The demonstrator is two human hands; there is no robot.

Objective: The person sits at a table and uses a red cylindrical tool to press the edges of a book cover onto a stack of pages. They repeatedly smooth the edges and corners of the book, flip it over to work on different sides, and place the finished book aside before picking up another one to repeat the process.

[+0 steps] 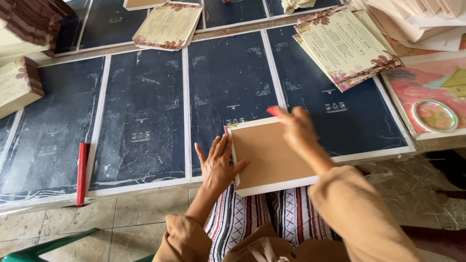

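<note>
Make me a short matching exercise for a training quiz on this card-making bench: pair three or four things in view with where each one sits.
Things:
1. brown board
2. red stick
3. floral cards
4. round ring

Places:
A. far right, on a pink picture
B. under both hands at the near table edge
C. fanned at upper right
D. lying lengthwise at the left near edge

Pairs: 1-B, 2-D, 3-C, 4-A

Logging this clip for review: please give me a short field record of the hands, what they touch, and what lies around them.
left hand: flat, pressing the left edge of the brown board
right hand: over the board's top edge, holding a small red tool, blurred
surface: dark printed sheets
nearby: floral cards upper right; red stick at left
</note>
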